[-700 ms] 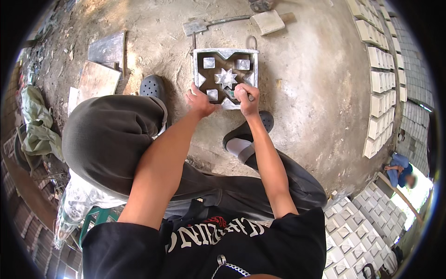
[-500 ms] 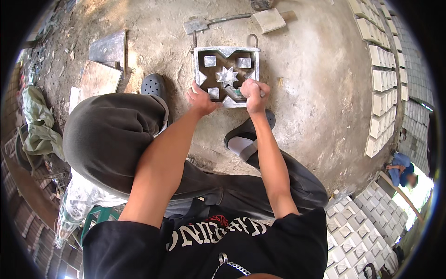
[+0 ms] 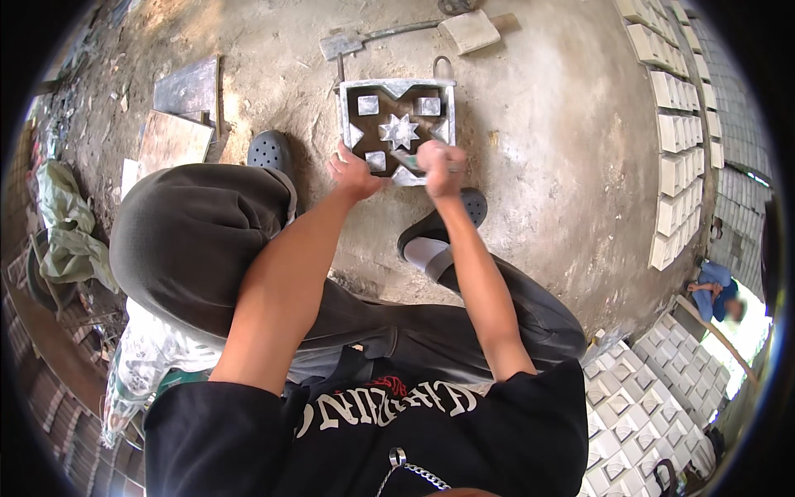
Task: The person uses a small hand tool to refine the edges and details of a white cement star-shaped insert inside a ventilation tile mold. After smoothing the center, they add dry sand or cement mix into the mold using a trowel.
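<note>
1. The square mould frame [image 3: 397, 86] sits on the ground ahead of the person, between and just beyond the feet; its place on the ground looks unchanged, only the view having shifted slightly.
2. The right hand [image 3: 443, 166], blurred, has swung a little leftward over the near-right part of the frame, fingers clenched around a small tool's handle.
3. The left hand [image 3: 354, 176] stays at the near-left corner, fingers and thumb spread against the frame; whether they grip or merely press, I cannot tell. It seems to steady the frame.
4. The small tool [image 3: 405, 160] now points between the star-shaped piece [image 3: 400, 131] and the near edge, so the work appears to be shifting toward the middle of the near side; blade contact is unclear.
5. The ground [image 3: 555, 166] is bare, dusty and pale.
6. Patterned blocks [image 3: 617, 431] fill the lower right; rows of pale blocks [image 3: 679, 132] line the right side.
7. A green sack [image 3: 65, 211] lies far left, nearer in a dark board [image 3: 186, 87] and a brown board [image 3: 174, 137].
8. A long-handled tool [image 3: 397, 31] lies beyond the frame.
</note>
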A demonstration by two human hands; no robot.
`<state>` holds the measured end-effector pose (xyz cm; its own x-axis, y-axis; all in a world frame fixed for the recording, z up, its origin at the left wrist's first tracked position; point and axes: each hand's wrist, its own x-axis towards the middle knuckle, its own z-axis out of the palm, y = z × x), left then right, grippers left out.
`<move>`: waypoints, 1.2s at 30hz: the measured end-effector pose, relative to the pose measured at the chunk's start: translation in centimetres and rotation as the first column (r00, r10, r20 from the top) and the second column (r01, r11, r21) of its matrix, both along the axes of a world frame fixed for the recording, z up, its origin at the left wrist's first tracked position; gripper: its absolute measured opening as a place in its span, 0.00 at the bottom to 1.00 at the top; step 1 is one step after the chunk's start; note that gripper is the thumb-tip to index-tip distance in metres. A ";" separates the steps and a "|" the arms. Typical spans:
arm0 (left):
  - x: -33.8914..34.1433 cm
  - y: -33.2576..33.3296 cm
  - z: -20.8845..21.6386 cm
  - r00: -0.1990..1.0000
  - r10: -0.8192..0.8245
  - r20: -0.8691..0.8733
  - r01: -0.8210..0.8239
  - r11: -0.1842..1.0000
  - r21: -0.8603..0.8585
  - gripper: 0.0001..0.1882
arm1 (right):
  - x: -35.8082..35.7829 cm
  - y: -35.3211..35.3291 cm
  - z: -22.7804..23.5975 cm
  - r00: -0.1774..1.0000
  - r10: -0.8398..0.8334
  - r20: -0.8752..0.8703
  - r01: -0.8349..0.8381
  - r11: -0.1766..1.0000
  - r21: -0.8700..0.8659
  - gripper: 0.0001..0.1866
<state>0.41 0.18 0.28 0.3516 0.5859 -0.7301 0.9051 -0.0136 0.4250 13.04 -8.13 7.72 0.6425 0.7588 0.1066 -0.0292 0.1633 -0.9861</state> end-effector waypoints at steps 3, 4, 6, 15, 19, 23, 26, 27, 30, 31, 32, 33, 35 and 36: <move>-0.4 -0.1 -1.4 1.000 0.019 0.008 -0.019 0.999 0.032 0.77 | 0.4 0.6 -2.3 0.993 0.064 0.096 -0.041 0.972 -0.231 0.19; -0.1 0.1 -1.5 1.000 0.018 0.011 -0.019 0.999 0.050 0.77 | 0.7 1.2 -0.6 0.995 0.048 0.087 -0.028 0.974 -0.223 0.19; -0.7 0.0 -1.6 1.000 0.005 -0.004 -0.004 0.997 0.072 0.77 | 0.3 1.7 2.0 0.999 0.004 0.047 0.006 0.975 -0.220 0.19; -0.6 0.5 -0.1 0.999 0.006 0.032 -0.005 1.000 -0.028 0.76 | -2.2 0.3 1.0 0.896 -0.097 0.433 0.164 0.979 -0.120 0.17; -0.6 0.0 -0.2 1.000 -0.001 -0.019 0.002 0.998 0.058 0.76 | -1.2 -1.0 1.8 0.934 -0.088 0.345 0.153 0.975 -0.164 0.16; -0.1 -0.1 -0.4 1.000 0.022 -0.004 -0.021 0.998 0.053 0.76 | -0.4 -1.3 -2.8 0.942 -0.035 0.333 0.108 0.973 -0.204 0.18; -0.4 0.4 -0.6 0.999 -0.012 0.051 0.013 1.000 -0.018 0.76 | -0.2 -0.4 -0.5 0.963 -0.006 0.271 0.081 0.960 -0.267 0.18; -0.9 0.2 -1.4 0.999 0.011 0.043 -0.011 1.000 0.012 0.75 | -0.6 0.1 0.1 0.966 0.001 0.257 0.069 0.963 -0.262 0.18; -0.8 0.2 -1.1 0.999 0.010 0.042 -0.012 0.999 0.031 0.75 | -2.1 0.3 1.8 0.896 -0.091 0.434 0.204 0.953 -0.222 0.17; -0.3 0.2 -0.6 0.999 0.019 0.026 -0.019 1.000 0.018 0.75 | -2.2 0.0 0.4 0.837 -0.126 0.533 0.270 0.941 -0.202 0.16; -0.2 0.1 -0.5 1.000 0.010 0.022 -0.011 1.000 0.012 0.75 | -2.1 -0.2 -1.1 0.838 -0.137 0.528 0.277 0.940 -0.197 0.17; -0.2 0.1 -0.4 1.000 0.012 0.016 -0.012 1.000 0.008 0.75 | -2.1 0.2 -2.0 0.842 -0.140 0.521 0.274 0.943 -0.190 0.17; 0.1 0.0 -0.2 1.000 0.008 -0.001 -0.008 1.000 0.008 0.75 | -1.3 0.2 -3.2 0.873 -0.206 0.442 0.311 0.933 -0.181 0.17; -0.4 -0.4 -0.3 1.000 0.004 -0.018 -0.004 1.000 -0.002 0.75 | -1.2 0.3 -2.6 0.921 -0.259 0.292 0.309 0.941 -0.141 0.17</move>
